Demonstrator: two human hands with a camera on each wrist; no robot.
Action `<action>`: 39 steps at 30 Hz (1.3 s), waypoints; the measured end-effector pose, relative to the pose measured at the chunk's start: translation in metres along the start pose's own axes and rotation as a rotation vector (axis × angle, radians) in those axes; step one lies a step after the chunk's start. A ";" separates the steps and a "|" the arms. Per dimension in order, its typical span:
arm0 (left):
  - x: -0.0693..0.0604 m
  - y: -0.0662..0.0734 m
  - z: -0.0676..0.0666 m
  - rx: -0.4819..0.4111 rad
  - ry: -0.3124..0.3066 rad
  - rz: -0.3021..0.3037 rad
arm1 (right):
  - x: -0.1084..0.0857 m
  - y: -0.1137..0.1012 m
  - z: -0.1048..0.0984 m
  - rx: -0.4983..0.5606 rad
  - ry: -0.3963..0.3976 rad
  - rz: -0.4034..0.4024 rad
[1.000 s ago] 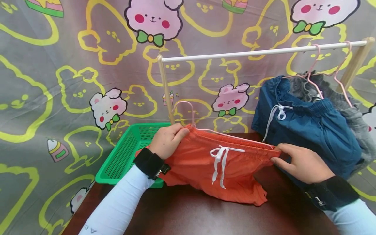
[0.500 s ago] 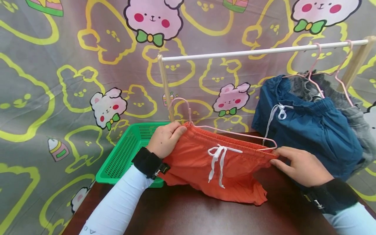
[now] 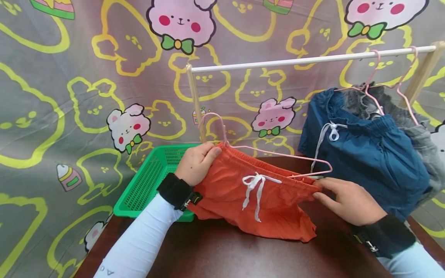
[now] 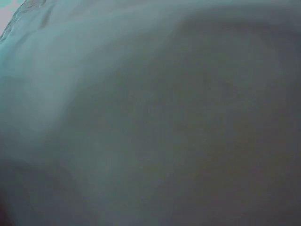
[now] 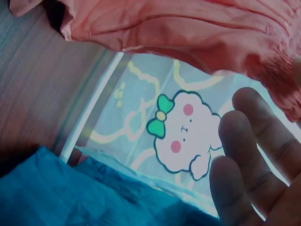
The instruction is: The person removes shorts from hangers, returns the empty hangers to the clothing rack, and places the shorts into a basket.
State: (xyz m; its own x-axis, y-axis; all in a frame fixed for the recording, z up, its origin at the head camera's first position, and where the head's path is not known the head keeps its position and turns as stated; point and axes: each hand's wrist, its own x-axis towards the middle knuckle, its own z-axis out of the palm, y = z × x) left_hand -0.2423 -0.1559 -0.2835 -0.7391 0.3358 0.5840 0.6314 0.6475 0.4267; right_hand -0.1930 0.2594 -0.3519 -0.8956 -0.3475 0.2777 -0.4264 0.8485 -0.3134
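Orange shorts (image 3: pixel 222 185) with a white tied drawstring (image 3: pixel 256 183) hang between my two hands over the table. My left hand (image 3: pixel 195 164) pinches the waistband's left corner, beside the neck of a pink hanger (image 3: pixel 278 153). With thumb and fingers, my right hand (image 3: pixel 351 200) pinches the waistband's right corner. The hanger's right end stands out above the waistband, while part of its lower bar dips behind the cloth. In the right wrist view, the other fingers (image 5: pixel 242 146) extend below the shorts (image 5: pixel 188 33). Blurred cloth fills the left wrist view.
A green basket (image 3: pixel 129 208) stands behind my left wrist. A white rail (image 3: pixel 278 63) on wooden posts crosses the back. Blue shorts (image 3: pixel 368 150) and grey shorts (image 3: pixel 425 154) hang from it at right on pink hangers. Behind is a patterned curtain (image 3: pixel 87 88); below, a dark table (image 3: pixel 278 258).
My right hand has moved left and slightly down with the waistband corner. The hanger's right end has come up out of the waistband. Its hook has shifted a little up and left.
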 end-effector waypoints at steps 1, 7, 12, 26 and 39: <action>0.000 0.001 0.000 -0.003 0.007 0.000 | 0.001 -0.001 0.002 0.001 0.000 -0.005; 0.000 0.004 -0.001 -0.004 0.026 0.008 | 0.006 -0.006 0.015 0.019 -0.021 -0.030; -0.001 0.006 0.000 0.007 0.004 0.012 | 0.008 -0.008 0.022 0.027 -0.041 -0.040; 0.000 0.012 0.007 0.008 -0.066 -0.001 | 0.007 -0.011 0.035 0.035 -0.086 -0.071; -0.003 0.011 0.009 -0.004 -0.112 -0.061 | 0.004 -0.018 0.028 -0.016 -0.054 -0.077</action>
State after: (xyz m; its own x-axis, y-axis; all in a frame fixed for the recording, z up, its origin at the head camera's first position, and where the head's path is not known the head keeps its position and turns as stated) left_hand -0.2357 -0.1438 -0.2868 -0.7975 0.3700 0.4765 0.5853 0.6662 0.4622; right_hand -0.1923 0.2313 -0.3703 -0.8659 -0.4327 0.2510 -0.4927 0.8245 -0.2783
